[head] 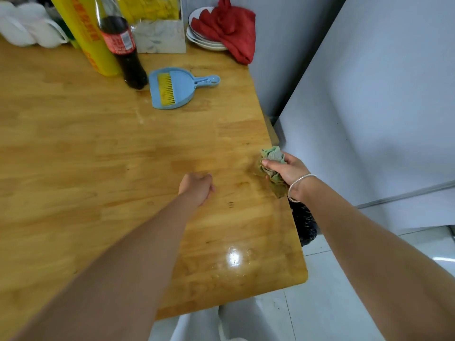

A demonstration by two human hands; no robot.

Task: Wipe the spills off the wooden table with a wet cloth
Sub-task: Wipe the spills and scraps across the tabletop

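The wooden table (98, 148) fills most of the view. My right hand (288, 171) holds a crumpled green-grey cloth (272, 156) bunched up at the table's right edge, its lower end hanging over the wood. A silver bangle sits on that wrist. My left hand (197, 188) rests on the tabletop near the middle with its fingers curled under, nothing in it. A wet, shiny patch (234, 257) glints near the front right corner, and faint damp streaks (140, 116) show below the cola bottle.
A blue dustpan with a yellow brush (172, 88) lies at the back. Behind it stand a cola bottle (123, 48), a yellow roll (83, 33), a marble-patterned box (160, 38), white cups (27, 28) and stacked plates with a red cloth (229, 28). A grey wall and a black bin (304, 222) are to the right.
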